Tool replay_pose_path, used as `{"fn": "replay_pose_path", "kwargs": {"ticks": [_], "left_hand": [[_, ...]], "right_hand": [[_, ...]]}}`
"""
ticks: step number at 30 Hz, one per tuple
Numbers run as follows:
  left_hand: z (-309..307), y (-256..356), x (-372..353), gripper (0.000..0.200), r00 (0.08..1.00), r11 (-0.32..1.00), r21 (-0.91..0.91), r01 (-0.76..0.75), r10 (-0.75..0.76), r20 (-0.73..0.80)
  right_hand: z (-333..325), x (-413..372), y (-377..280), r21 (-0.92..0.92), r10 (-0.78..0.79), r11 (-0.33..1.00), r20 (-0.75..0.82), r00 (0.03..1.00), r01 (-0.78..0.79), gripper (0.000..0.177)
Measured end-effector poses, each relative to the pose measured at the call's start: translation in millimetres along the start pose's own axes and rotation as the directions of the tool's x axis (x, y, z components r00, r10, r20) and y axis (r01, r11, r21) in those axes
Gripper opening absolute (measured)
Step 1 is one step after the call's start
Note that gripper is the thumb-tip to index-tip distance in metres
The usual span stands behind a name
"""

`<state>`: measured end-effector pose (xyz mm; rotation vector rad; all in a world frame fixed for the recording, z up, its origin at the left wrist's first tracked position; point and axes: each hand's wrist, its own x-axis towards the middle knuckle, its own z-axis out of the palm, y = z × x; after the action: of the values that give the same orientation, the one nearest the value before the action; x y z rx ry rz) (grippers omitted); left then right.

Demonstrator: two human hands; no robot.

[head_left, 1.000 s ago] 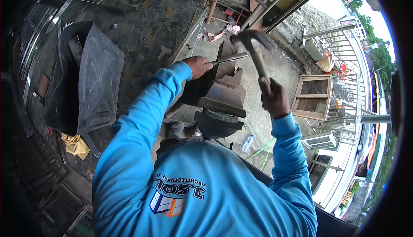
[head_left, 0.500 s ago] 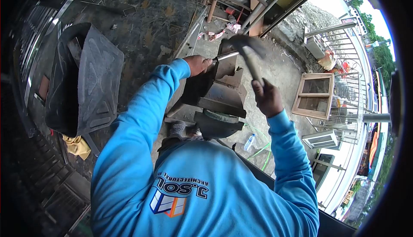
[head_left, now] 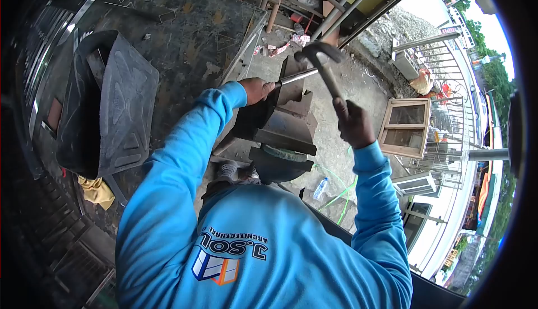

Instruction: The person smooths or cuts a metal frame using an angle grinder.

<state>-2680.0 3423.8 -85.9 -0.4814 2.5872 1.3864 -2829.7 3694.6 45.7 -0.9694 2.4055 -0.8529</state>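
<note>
Outdoor work spot, concrete floor [head_left: 350,85]. Nearest: blue shirt [head_left: 263,242], printed logo. Dark metal block [head_left: 286,124] seen ahead of it. Metal rod [head_left: 298,77] held over block's far part, one end clasped in left hand [head_left: 256,90], fingers wrapped. Hammer [head_left: 330,76] gripped by handle, right hand [head_left: 356,123] closed; head by rod's free end, contact cannot be told. Dark bin [head_left: 129,107] at left, on dark tabletop [head_left: 190,45]. Wood-framed panel [head_left: 404,127] beyond, right.
</note>
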Motion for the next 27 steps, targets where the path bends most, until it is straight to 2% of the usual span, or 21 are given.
{"fn": "replay_pose_path", "kwargs": {"ticks": [3,4,7,8,9,11,12,15,16,18,20,23,25,26,27], "left_hand": [[-5.7,10.4,-12.7,0.061,0.995,0.997,-0.035,0.071,-0.068,0.071],[-11.5,14.7,-18.0,0.061,0.964,0.969,-0.114,0.218,-0.195,0.183],[-13.0,6.6,-21.9,0.062,0.952,0.949,-0.206,0.238,-0.186,0.244],[-13.0,7.3,-22.1,0.062,0.954,0.950,-0.194,0.243,-0.198,0.224],[-11.4,9.0,-23.7,0.062,0.957,0.952,-0.184,0.246,-0.209,0.202],[-10.0,12.6,-27.7,0.061,0.951,0.942,-0.200,0.270,-0.229,0.206],[-10.3,14.1,-30.2,0.060,0.942,0.930,-0.223,0.292,-0.240,0.235],[-7.8,19.0,-34.0,0.056,0.925,0.888,-0.306,0.344,-0.265,0.272],[-8.5,18.2,-34.6,0.055,0.921,0.869,-0.346,0.354,-0.260,0.289],[-12.6,15.8,-34.7,0.054,0.917,0.825,-0.428,0.370,-0.249,0.312],[-12.0,13.3,-41.1,0.055,0.908,0.807,-0.435,0.399,-0.283,0.308],[-13.4,4.0,-45.1,0.056,0.909,0.801,-0.448,0.397,-0.276,0.313],[-12.2,5.7,-46.7,0.056,0.905,0.791,-0.453,0.411,-0.298,0.303],[-11.2,7.6,-48.7,0.056,0.901,0.795,-0.434,0.423,-0.320,0.291],[-11.6,10.7,-49.5,0.056,0.900,0.801,-0.418,0.428,-0.338,0.274]], "right_hand": [[-26.1,-23.8,-45.0,0.348,0.036,0.937,-0.032,0.999,-0.023,0.050],[-30.7,-29.8,-48.9,0.391,-0.009,0.920,-0.060,0.998,0.032,0.047],[-15.8,-32.2,-30.1,0.386,-0.104,0.907,-0.177,0.979,0.166,0.046],[-5.9,-26.4,-8.8,0.340,-0.096,0.929,-0.155,0.983,0.144,0.048],[8.6,-17.1,23.1,0.086,-0.054,0.994,-0.183,0.982,0.070,0.054],[29.2,2.9,64.5,-0.303,-0.121,0.947,-0.014,0.993,0.111,0.060],[26.2,1.5,63.0,-0.050,0.006,0.999,0.050,0.999,-0.003,0.060],[-11.0,-6.7,10.2,0.153,0.164,0.975,0.003,0.986,-0.163,0.055],[-15.0,-12.9,-1.8,0.384,0.129,0.915,0.003,0.992,-0.120,0.051],[-24.2,-23.2,-19.8,0.453,0.067,0.891,-0.087,0.994,-0.020,0.050],[-28.9,-33.4,-24.7,0.505,0.039,0.862,-0.144,0.989,0.039,0.048],[-22.5,-35.6,-14.9,0.500,0.019,0.864,-0.141,0.990,0.055,0.046],[-0.4,-19.0,11.6,0.443,0.029,0.896,-0.099,0.995,0.018,0.051],[20.6,-3.1,46.1,0.212,-0.014,0.977,-0.096,0.995,0.035,0.054],[26.7,6.3,45.7,-0.035,-0.059,0.998,-0.086,0.995,0.056,0.057]]}}
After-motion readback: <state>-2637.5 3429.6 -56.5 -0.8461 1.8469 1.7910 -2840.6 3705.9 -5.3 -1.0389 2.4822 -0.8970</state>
